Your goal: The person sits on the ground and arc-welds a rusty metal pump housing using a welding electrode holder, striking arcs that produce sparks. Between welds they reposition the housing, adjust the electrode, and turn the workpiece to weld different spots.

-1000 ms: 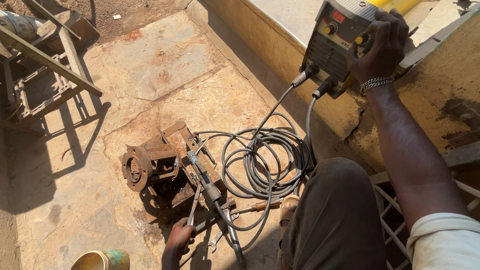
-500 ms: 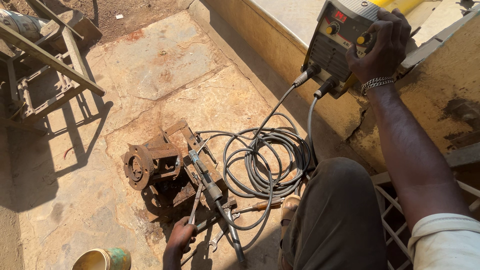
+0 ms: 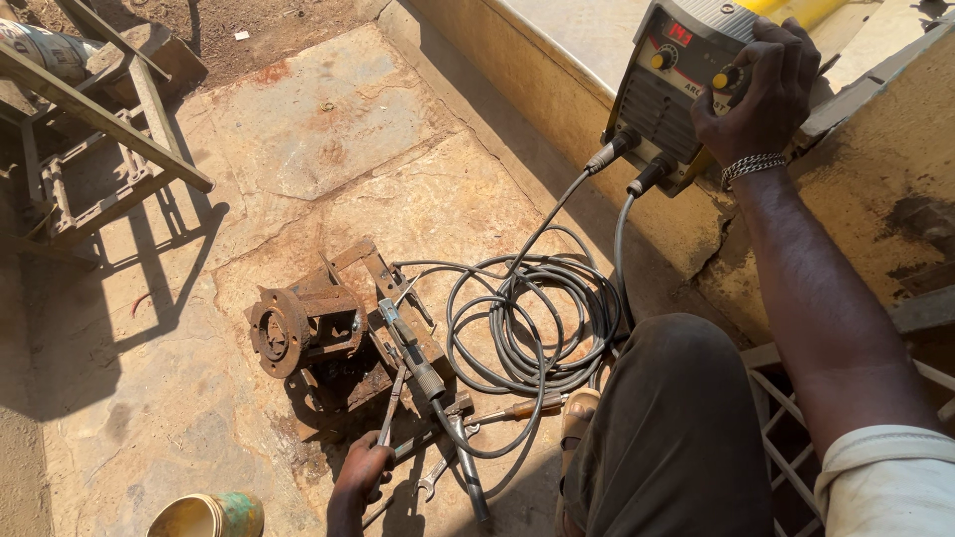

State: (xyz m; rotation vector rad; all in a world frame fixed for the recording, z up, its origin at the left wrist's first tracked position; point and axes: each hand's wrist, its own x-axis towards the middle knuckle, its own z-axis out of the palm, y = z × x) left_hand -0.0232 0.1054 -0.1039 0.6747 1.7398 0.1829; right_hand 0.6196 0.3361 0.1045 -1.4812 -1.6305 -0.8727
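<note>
My right hand [image 3: 761,94] reaches up to a grey and yellow welding machine [image 3: 676,85] on a concrete ledge, fingers pinched on a yellow knob on its front panel. Two cables run from the machine down to a coil of grey cable [image 3: 537,318] on the floor. My left hand [image 3: 360,475] rests low on the floor, closed around a thin metal tool [image 3: 391,408] next to a rusty flanged metal part [image 3: 298,328]. An electrode holder [image 3: 413,353] lies across that part.
A spanner [image 3: 438,475] and a screwdriver [image 3: 517,408] lie by my knee. A rusty steel frame [image 3: 90,149] stands at the upper left. A yellow and green can [image 3: 209,515] sits at the bottom edge. The concrete ledge [image 3: 517,89] runs along the right.
The view has shifted slightly. My right hand stays on the machine's knob and my left hand stays on the tool by the rusty part.
</note>
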